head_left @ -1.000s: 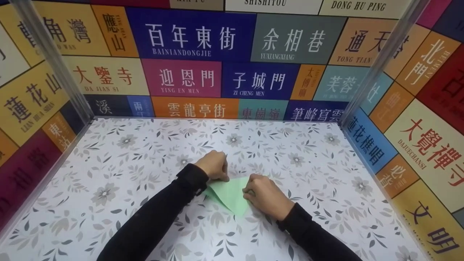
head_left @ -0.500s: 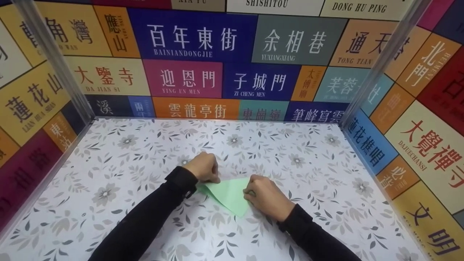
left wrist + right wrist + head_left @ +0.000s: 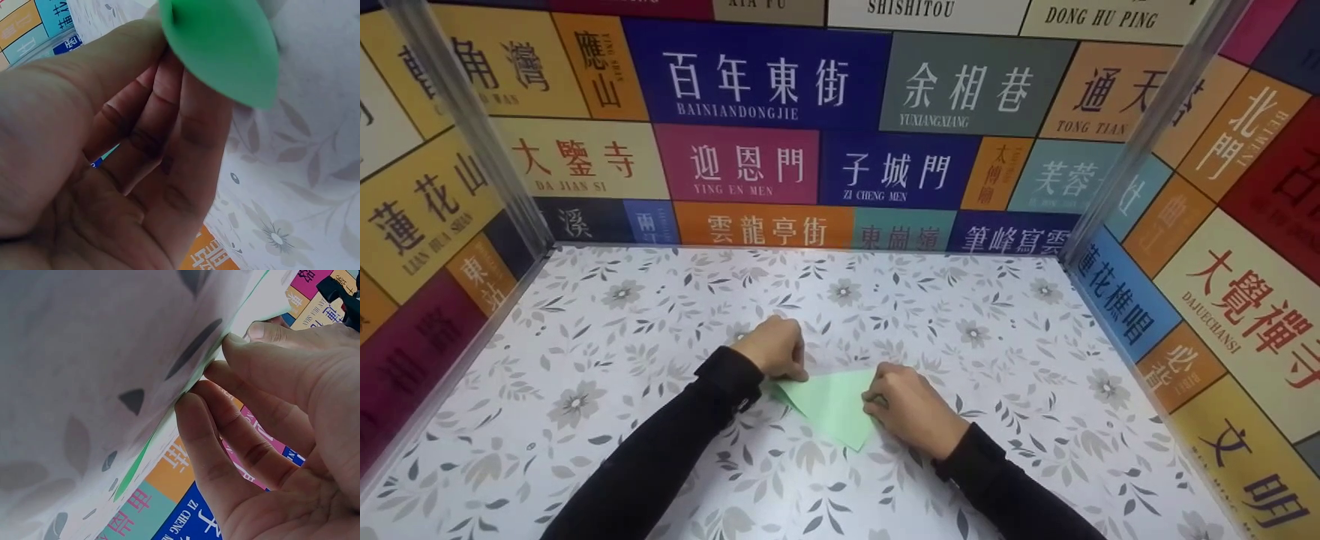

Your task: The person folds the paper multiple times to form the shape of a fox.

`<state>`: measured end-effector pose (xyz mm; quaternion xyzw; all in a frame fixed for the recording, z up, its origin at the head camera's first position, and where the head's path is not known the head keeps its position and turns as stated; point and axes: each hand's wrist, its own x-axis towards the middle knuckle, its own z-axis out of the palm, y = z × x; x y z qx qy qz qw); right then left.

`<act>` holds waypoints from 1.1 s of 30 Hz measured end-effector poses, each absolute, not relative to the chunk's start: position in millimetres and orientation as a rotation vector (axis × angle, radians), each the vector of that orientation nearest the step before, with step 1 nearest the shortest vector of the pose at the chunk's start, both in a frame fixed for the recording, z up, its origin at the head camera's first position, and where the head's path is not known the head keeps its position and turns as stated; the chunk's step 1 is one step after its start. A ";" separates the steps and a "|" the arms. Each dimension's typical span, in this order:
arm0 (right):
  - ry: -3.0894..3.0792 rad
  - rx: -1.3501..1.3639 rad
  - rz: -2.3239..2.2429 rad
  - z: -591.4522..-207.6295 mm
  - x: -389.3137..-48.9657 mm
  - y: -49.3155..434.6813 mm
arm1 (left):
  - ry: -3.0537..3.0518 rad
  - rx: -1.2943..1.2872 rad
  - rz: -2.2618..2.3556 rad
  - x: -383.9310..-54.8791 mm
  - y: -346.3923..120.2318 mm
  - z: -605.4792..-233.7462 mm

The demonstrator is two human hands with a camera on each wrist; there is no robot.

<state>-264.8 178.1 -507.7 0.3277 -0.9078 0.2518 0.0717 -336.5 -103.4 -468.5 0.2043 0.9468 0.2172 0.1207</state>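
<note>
A sheet of light green paper (image 3: 832,405), folded over, lies on the table near the middle of the head view, one corner pointing toward the person. At its upper left corner my left hand (image 3: 775,347) pinches the paper between thumb and fingers. In the left wrist view the held paper (image 3: 230,62) bends into a curved flap above the fingers. My right hand (image 3: 911,401) holds the right edge, fingers curled. Seen from the right wrist, thumb and fingertips meet along the thin green paper edge (image 3: 135,472), close against the tabletop.
The table (image 3: 622,337) has a white cover printed with grey leaves and flowers. Upright panels of coloured Chinese signs, such as the back panel (image 3: 757,71), enclose it at the back and both sides. Clear strips (image 3: 1155,127) run along the corners.
My left hand has moved left with its corner of the paper, and the sheet's left part spreads wider. The lower left fold looks flatter. The right hand stays at the right edge.
</note>
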 end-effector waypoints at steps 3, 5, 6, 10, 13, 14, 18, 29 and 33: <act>-2.736 0.976 0.743 -509.0 -265.1 177.3 | 2.764 0.603 0.625 -336.6 -108.2 -468.1; -2.739 0.971 0.737 -509.7 -265.0 176.6 | 2.768 0.589 0.618 -336.1 -112.7 -468.4; -2.738 0.972 0.737 -510.2 -264.9 176.5 | 2.768 0.573 0.611 -335.3 -115.2 -468.6; -2.738 0.979 0.752 -511.2 -264.6 176.3 | 2.763 0.510 0.602 -330.6 -123.8 -470.9; -2.744 0.981 0.769 -510.6 -264.6 175.7 | 2.761 0.498 0.612 -327.7 -127.0 -472.2; -2.746 0.981 0.771 -510.3 -264.6 175.3 | 2.763 0.499 0.615 -327.2 -127.6 -472.5; -2.752 0.981 0.777 -509.0 -264.8 174.3 | 2.760 0.490 0.639 -326.1 -130.6 -473.0; -2.715 0.995 0.760 -508.6 -265.5 176.2 | 2.782 0.439 0.634 -325.7 -147.5 -473.0; -2.707 1.001 0.758 -509.1 -265.2 176.8 | 2.769 0.429 0.654 -325.6 -148.6 -474.5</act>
